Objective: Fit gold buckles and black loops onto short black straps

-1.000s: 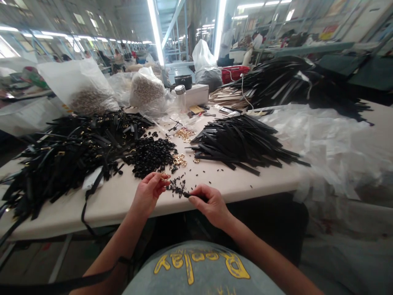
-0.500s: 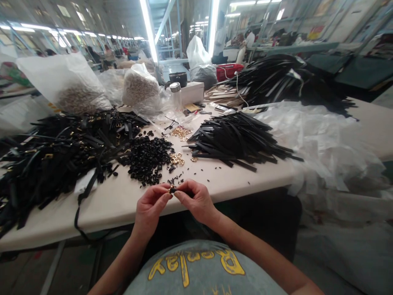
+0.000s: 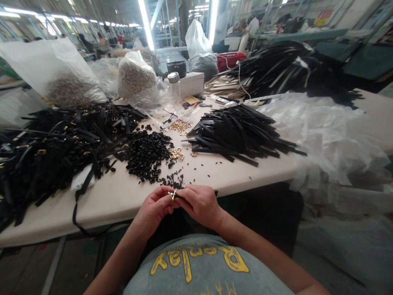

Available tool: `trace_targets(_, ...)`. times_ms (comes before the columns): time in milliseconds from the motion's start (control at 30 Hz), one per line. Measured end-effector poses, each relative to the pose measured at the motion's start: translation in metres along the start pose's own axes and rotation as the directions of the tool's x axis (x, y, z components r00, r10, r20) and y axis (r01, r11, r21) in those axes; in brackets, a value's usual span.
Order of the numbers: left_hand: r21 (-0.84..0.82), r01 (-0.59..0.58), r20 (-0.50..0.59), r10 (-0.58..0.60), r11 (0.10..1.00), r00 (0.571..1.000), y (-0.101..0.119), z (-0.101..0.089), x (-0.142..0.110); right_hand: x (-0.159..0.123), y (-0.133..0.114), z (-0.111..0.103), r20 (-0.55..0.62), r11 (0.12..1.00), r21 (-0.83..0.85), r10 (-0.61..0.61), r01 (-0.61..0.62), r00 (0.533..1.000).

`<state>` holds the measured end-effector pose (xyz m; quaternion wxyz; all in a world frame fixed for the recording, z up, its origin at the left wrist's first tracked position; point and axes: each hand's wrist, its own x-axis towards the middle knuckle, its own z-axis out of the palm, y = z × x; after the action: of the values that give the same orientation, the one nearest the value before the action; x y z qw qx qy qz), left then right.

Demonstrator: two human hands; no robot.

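Note:
Both hands meet at the table's front edge. Between the fingertips of my left hand (image 3: pixel 157 209) is a gold buckle (image 3: pixel 173 195), pinched at one side. My right hand (image 3: pixel 201 205) is closed on a black strap, most of which its fingers hide; a dark end pokes out past the knuckles. The strap end and the buckle touch or nearly touch, but the fingers cover the exact join. Just beyond the hands lie small black bits (image 3: pixel 173 179). Farther off are a heap of black loops (image 3: pixel 145 153) and loose gold buckles (image 3: pixel 176 154).
Black straps with buckles (image 3: pixel 67 139) are heaped at left; plain black strips (image 3: pixel 233 131) lie at right. Crumpled plastic sheeting (image 3: pixel 331 135) hangs over the right edge. Behind stand bags of small pieces (image 3: pixel 135 78), a glass jar (image 3: pixel 174 84), a white box (image 3: pixel 192 85) and a red basket (image 3: pixel 230 60).
My hands were apart, buckle in the left and strap in the right, then came together. The buckle is now turned and shows plainly between the fingertips. The whole view has shifted slightly.

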<state>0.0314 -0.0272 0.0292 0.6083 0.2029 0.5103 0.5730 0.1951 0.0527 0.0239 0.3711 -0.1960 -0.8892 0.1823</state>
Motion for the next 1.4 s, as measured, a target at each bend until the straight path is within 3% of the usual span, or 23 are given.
trace_targets(100, 0.017, -0.013, 0.003, 0.013, 1.000, 1.000, -0.008, -0.004, -0.003, -0.002, -0.001, 0.001, 0.059, 0.992, -0.096, -0.073, 0.078, 0.996)
trace_targets(167, 0.052, -0.066, -0.019, 0.067, 0.997, 0.998, -0.013, -0.007, -0.004, -0.003, -0.002, 0.002, 0.082, 0.996, -0.071, -0.056, 0.062, 0.995)
trace_targets(267, 0.085, -0.084, -0.039, 0.088, 0.993, 0.995, -0.015, -0.012, -0.006, -0.007, -0.004, 0.002, 0.105, 0.987, 0.137, 0.070, -0.084, 0.992)
trace_targets(333, 0.079, -0.069, -0.063, 0.074, 0.994, 0.995, -0.010, -0.016, -0.007, -0.009, -0.005, 0.000, 0.164, 0.922, 0.307, 0.194, -0.237, 0.967)
trace_targets(400, 0.077, -0.063, -0.096, 0.070, 0.995, 0.993, -0.005, -0.019, -0.009, -0.013, -0.005, -0.005, 0.294, 0.823, 0.425, 0.268, -0.377, 0.917)
trace_targets(467, 0.093, -0.056, -0.112, 0.067, 0.994, 0.991, -0.002, -0.021, -0.010, -0.017, -0.005, -0.007, 0.398, 0.754, 0.467, 0.288, -0.463, 0.871)
trace_targets(533, 0.120, -0.039, -0.106, 0.052, 0.992, 0.993, -0.005, -0.022, -0.011, -0.022, -0.006, -0.007, 0.402, 0.751, 0.453, 0.309, -0.480, 0.862)
trace_targets(667, 0.224, -0.048, -0.060, 0.063, 0.973, 0.996, -0.022, -0.017, -0.011, -0.028, -0.008, 0.001, 0.304, 0.829, 0.397, 0.285, -0.393, 0.909)
trace_targets(800, 0.288, -0.159, -0.038, 0.178, 0.944, 0.983, -0.031, -0.011, -0.010, -0.028, -0.009, 0.005, 0.230, 0.882, 0.359, 0.234, -0.306, 0.945)
trace_targets(1133, 0.409, -0.230, -0.004, 0.254, 0.883, 0.967, -0.022, -0.003, -0.016, -0.030, -0.004, 0.002, 0.103, 0.986, 0.143, 0.066, -0.081, 0.992)
trace_targets(1400, 0.444, -0.275, 0.092, 0.262, 0.853, 0.961, -0.015, -0.007, -0.019, -0.029, -0.002, 0.001, 0.047, 0.975, 0.221, 0.019, -0.029, 0.999)
